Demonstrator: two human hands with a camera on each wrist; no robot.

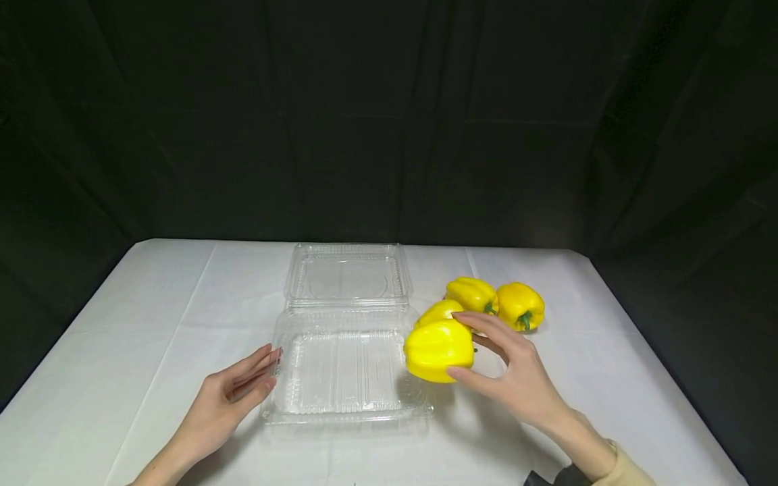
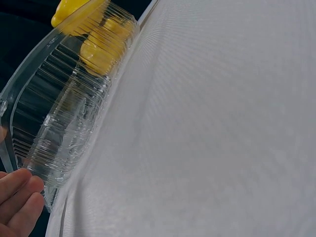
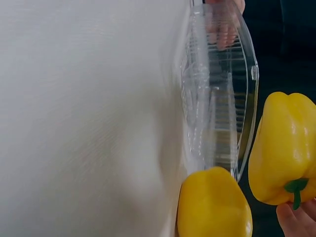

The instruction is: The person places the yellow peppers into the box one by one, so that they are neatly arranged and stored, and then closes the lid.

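A clear plastic clamshell container (image 1: 340,378) lies opened flat on the white cloth, its lid (image 1: 346,270) folded back behind the base. My left hand (image 1: 221,401) touches the left rim of the base, thumb in front and fingers behind. Between thumb and fingers my right hand (image 1: 510,371) holds a yellow bell pepper (image 1: 439,349) above the right edge of the base. In the right wrist view this pepper (image 3: 284,148) shows its green stem, raised off the cloth. Another yellow bell pepper (image 1: 439,312) sits partly hidden behind the held one, next to the container.
Two more yellow bell peppers, one lying on its side (image 1: 471,295) and one with its stem to the front (image 1: 521,307), rest behind the right hand. The white-covered table (image 1: 152,324) ends at a black curtain (image 1: 365,135) at the back and sides.
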